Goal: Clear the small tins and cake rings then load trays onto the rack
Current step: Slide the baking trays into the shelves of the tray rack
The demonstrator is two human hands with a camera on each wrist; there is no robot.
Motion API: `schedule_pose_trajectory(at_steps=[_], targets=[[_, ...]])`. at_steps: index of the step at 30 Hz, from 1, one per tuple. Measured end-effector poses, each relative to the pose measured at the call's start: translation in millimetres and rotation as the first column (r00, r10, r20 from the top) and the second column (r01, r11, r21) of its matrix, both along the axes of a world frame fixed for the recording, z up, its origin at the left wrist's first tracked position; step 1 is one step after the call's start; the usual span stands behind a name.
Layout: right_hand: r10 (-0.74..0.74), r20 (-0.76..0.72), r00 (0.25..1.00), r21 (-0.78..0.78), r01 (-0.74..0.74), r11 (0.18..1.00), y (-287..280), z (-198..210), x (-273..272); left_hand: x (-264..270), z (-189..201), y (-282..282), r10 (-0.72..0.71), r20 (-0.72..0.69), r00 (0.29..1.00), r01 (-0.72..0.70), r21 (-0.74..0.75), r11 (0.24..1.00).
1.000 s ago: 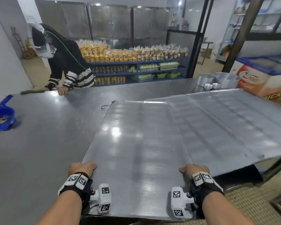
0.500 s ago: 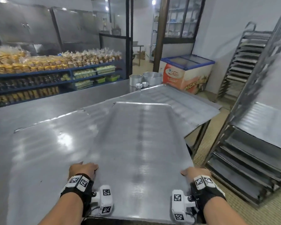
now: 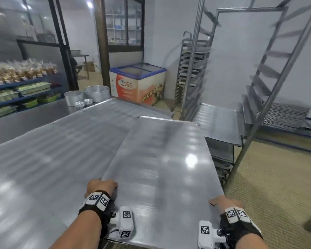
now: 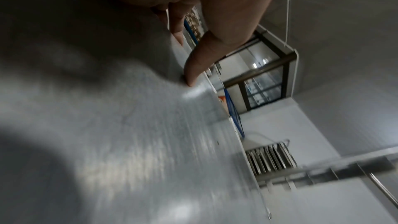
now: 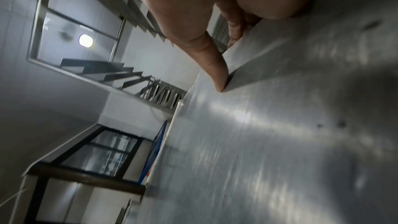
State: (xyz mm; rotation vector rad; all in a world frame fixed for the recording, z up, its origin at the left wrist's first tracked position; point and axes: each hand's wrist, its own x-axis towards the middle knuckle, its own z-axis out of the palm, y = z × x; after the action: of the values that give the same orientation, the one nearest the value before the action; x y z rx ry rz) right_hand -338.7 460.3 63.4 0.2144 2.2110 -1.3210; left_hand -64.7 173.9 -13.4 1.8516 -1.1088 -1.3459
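- Tray (image 3: 162,159): left hand (image 3: 100,186) and right hand (image 3: 223,201) pinch its near corners (thumbs on top).
- Keep it level, square to the rack (image 3: 255,97), before sliding onto a free runner.

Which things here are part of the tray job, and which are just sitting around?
Part of the job: held tray, left hand, right hand, rack, trays on the table, cake rings, small tins.

Just around: chest freezer, packaged goods shelves.
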Motion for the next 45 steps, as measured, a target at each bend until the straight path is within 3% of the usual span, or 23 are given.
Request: schedule_pose_trajectory(at_steps=[5,13,16,24,32,45], targets=[[-0.134,-0.006,0.991,0.052,0.134,0.99,40.7,4.1,-36.0,-78.8,38.7,26.7,-0.194,0.094,0.976,0.195,0.001,0.981],[-0.267,0.012,0.964,0.039,0.266,0.963,58.6,4.0,-92.9,-180.6,36.9,20.3,-0.332,0.113,0.936,0.337,-0.025,0.941],[-0.253,0.023,0.967,0.037,0.252,0.967,47.0,-1.0,-117.7,-212.5,37.4,9.3,-0.356,0.111,0.928,0.361,-0.021,0.932],[-0.382,0.04,0.923,0.035,0.381,0.924,-9.2,0.9,-188.6,-305.4,25.0,-56.6,-0.453,0.104,0.886,0.452,0.029,0.891],[-0.427,0.046,0.903,0.03,0.426,0.904,-60.6,-3.6,-239.9,-366.8,29.0,-103.6,-0.531,0.162,0.832,0.525,0.081,0.847],[-0.446,0.062,0.893,0.017,0.446,0.895,-117.4,-14.0,-341.8,-469.1,16.9,-151.7,-0.465,0.092,0.881,0.457,0.094,0.884]])
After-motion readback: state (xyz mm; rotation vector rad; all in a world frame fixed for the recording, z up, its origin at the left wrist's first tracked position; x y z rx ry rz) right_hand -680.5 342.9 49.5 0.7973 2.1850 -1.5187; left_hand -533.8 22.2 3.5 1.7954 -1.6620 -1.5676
